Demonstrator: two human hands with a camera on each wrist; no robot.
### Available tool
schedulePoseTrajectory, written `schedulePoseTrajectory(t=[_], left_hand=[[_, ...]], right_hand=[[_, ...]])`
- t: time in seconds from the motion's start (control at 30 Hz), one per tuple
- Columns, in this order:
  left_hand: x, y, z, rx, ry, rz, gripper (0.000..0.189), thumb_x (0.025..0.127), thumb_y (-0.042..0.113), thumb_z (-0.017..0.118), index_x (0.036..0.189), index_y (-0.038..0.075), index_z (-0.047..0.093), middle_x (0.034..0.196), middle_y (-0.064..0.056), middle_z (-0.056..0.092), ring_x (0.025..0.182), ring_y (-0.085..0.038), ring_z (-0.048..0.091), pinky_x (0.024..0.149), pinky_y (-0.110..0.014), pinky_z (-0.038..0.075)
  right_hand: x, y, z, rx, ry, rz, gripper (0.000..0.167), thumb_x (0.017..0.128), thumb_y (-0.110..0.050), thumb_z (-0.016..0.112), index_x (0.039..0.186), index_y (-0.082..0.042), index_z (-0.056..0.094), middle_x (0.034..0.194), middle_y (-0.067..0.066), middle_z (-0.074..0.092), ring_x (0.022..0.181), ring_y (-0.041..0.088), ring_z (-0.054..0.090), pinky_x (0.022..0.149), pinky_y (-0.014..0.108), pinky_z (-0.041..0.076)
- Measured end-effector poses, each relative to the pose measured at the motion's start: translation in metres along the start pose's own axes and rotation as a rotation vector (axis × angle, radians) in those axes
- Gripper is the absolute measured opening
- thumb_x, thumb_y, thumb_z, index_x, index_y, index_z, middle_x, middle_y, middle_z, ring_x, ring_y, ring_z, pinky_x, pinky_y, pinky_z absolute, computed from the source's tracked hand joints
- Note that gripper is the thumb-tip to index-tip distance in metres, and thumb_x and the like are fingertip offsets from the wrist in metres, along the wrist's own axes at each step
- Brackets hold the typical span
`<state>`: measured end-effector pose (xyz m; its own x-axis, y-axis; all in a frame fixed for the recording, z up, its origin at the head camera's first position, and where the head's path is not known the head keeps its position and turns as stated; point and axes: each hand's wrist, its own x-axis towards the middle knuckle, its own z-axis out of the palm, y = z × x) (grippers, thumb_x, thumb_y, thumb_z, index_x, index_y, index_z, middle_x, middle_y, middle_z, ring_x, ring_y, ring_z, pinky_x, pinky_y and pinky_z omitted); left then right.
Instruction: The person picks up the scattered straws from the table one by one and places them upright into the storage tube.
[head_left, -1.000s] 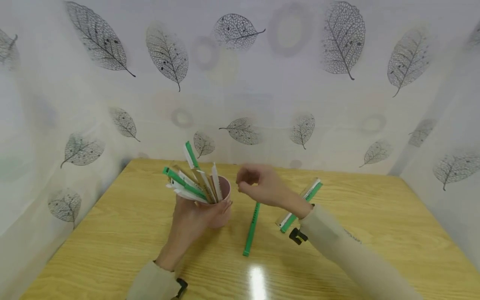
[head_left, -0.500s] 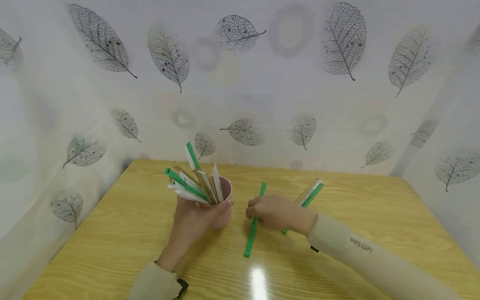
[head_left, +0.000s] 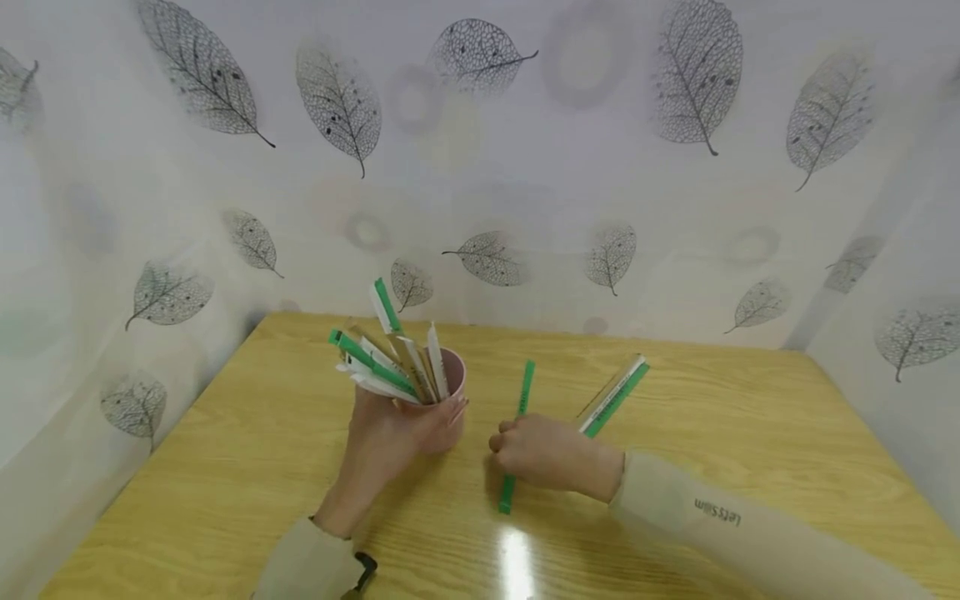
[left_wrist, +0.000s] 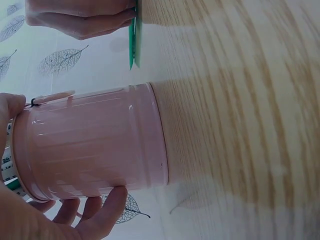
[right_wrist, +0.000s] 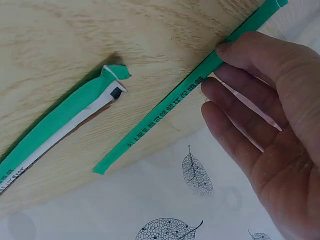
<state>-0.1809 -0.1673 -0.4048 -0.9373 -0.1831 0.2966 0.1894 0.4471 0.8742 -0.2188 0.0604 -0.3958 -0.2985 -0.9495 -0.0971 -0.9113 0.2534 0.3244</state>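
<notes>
My left hand (head_left: 390, 433) grips a pink cup (left_wrist: 95, 145), fingers and thumb wrapped round its side. Several slim paper-wrapped sticks (head_left: 378, 362), green, white and brown, lean out of its mouth. To the cup's right, my right hand (head_left: 551, 454) pinches a slim green paper-wrapped stick (right_wrist: 172, 95) near its middle, between thumb and fingers. Dark printed characters run along this stick. It lies on or just over the table; I cannot tell which. The hand covers its middle in the head view.
Right of my right hand, a small group of green, white and brown wrapped sticks (head_left: 618, 396) lies side by side on the wood-grain table (head_left: 712, 417). A leaf-patterned curtain (head_left: 525, 167) stands behind the table and at both sides.
My right hand has come down from beside the cup to the green stick and taken hold of it. The stick's near end has shifted slightly right. The left hand stays on the cup.
</notes>
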Motion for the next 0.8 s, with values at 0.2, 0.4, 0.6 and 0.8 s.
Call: schedulePoseTrajectory(t=[0.2, 0.4, 0.6, 0.8], left_hand=[[0.001, 0.001, 0.000, -0.005, 0.003, 0.017, 0.101, 0.072, 0.041, 0.094, 0.150, 0.024, 0.033, 0.142, -0.002, 0.047, 0.126, -0.018, 0.057, 0.104, -0.044, 0.050], [-0.001, 0.001, 0.001, 0.010, 0.004, 0.005, 0.101, 0.072, 0.043, 0.094, 0.150, 0.023, 0.033, 0.142, -0.002, 0.048, 0.127, -0.019, 0.057, 0.104, -0.044, 0.050], [0.000, 0.002, 0.001, -0.004, 0.006, 0.011, 0.103, 0.072, 0.041, 0.094, 0.152, 0.025, 0.030, 0.141, 0.000, 0.049, 0.126, -0.018, 0.057, 0.103, -0.044, 0.050], [0.001, 0.001, 0.002, -0.054, -0.010, 0.021, 0.098, 0.073, 0.038, 0.094, 0.148, 0.027, 0.032, 0.140, 0.002, 0.050, 0.130, -0.017, 0.056, 0.111, -0.047, 0.047]], right_hand=[[-0.001, -0.002, 0.001, -0.142, -0.007, -0.031, 0.018, 0.083, -0.025, 0.082, 0.100, -0.027, 0.076, 0.094, -0.015, 0.072, 0.081, 0.002, 0.061, 0.071, 0.014, 0.050], [-0.006, 0.005, -0.001, -0.198, 0.131, -0.093, 0.013, 0.087, -0.028, 0.080, 0.097, -0.024, 0.074, 0.092, -0.014, 0.068, 0.078, 0.002, 0.057, 0.071, 0.014, 0.048], [-0.014, 0.028, -0.013, -0.072, 0.492, -0.080, 0.021, 0.081, -0.011, 0.081, 0.088, -0.016, 0.062, 0.082, -0.009, 0.059, 0.073, 0.005, 0.049, 0.066, 0.016, 0.044], [-0.022, 0.056, -0.031, 0.445, 0.817, 0.022, 0.026, 0.078, 0.008, 0.074, 0.095, -0.008, 0.064, 0.089, 0.000, 0.067, 0.078, 0.010, 0.064, 0.070, 0.018, 0.054]])
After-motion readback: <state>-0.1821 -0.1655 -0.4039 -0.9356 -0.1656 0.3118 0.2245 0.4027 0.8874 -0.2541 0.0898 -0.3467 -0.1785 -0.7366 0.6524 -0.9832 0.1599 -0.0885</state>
